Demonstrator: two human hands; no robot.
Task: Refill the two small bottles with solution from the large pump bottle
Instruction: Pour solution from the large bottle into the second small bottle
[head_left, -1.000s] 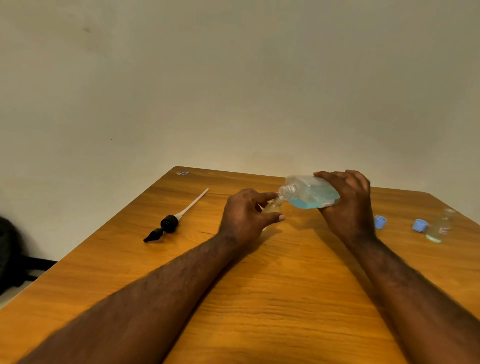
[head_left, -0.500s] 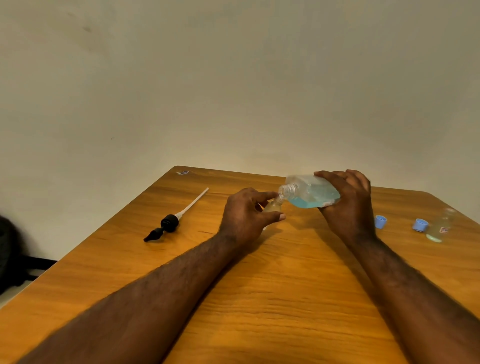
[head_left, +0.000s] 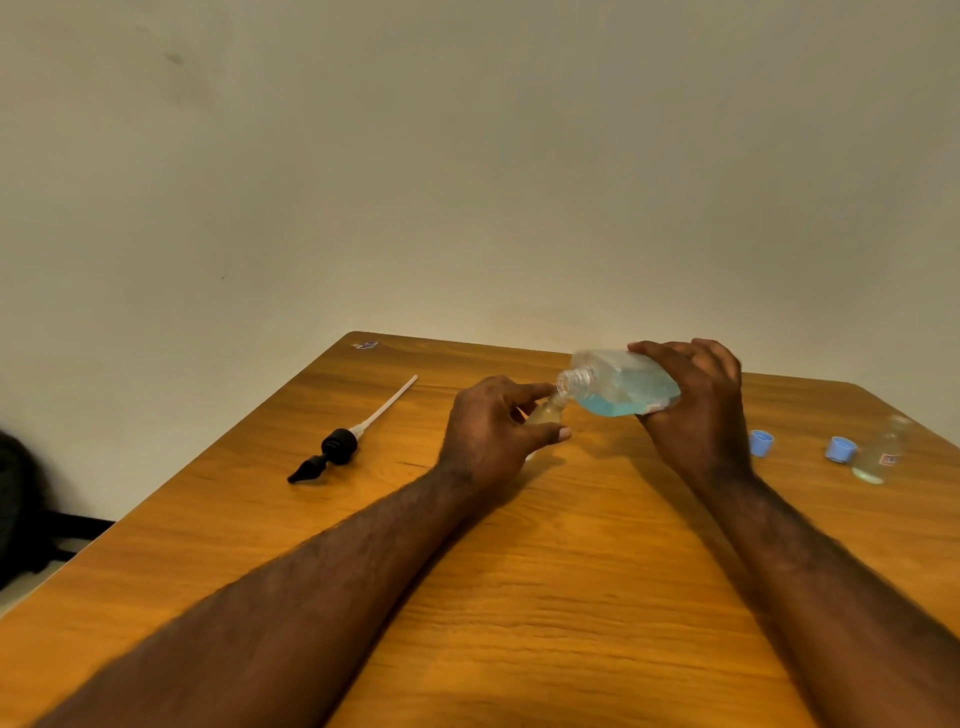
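Note:
My right hand (head_left: 696, 415) grips the large clear bottle (head_left: 621, 387), tipped on its side with blue solution pooled in its lower half. Its open neck points left and down, right over the mouth of a small clear bottle (head_left: 545, 413). My left hand (head_left: 493, 431) holds that small bottle between thumb and fingers, which hide most of it. A second small bottle (head_left: 878, 452) stands uncapped at the far right of the table. Beside it lie two blue caps, one cap (head_left: 761, 442) nearer my right wrist and the other cap (head_left: 840, 449) next to the bottle.
The black pump head with its white tube (head_left: 345, 441) lies on the wooden table (head_left: 571, 597) to the left of my hands. A dark bag (head_left: 21, 499) sits on the floor past the table's left edge. A plain wall rises behind the table.
The large bottle's neck has dipped slightly lower toward the small bottle. Both hands stay in place.

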